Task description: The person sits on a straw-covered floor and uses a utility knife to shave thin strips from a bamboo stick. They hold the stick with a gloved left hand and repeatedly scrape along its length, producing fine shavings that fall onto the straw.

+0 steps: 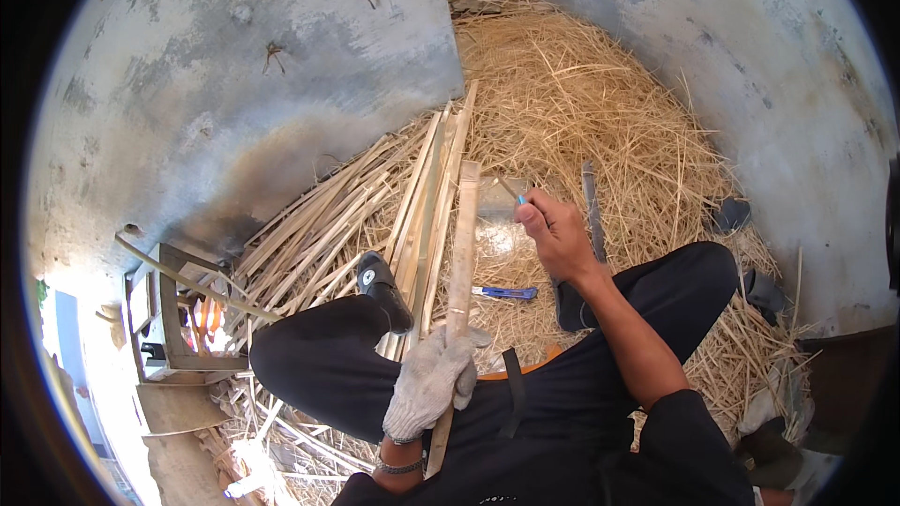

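Note:
My left hand (431, 377), in a pale knitted work glove, is closed round the lower part of a flat bamboo strip (462, 244). The strip stretches away from my lap, its far end near the middle of the view. My bare right hand (555, 232) is raised to the right of the strip's far part, apart from it. Its fingers are closed on a thin, short rod-like thing (506, 188) with a blue part at the fingers; its kind is not clear. A blue utility knife (506, 292) lies on the ground between my feet.
Long split bamboo strips (323, 215) are piled at the left. Straw-like shavings (562, 94) heap up ahead and right. A long dark bar-like thing (594, 211) lies beyond my right foot. Grey walls (262, 56) rise on both sides; a wooden frame (164, 314) stands far left.

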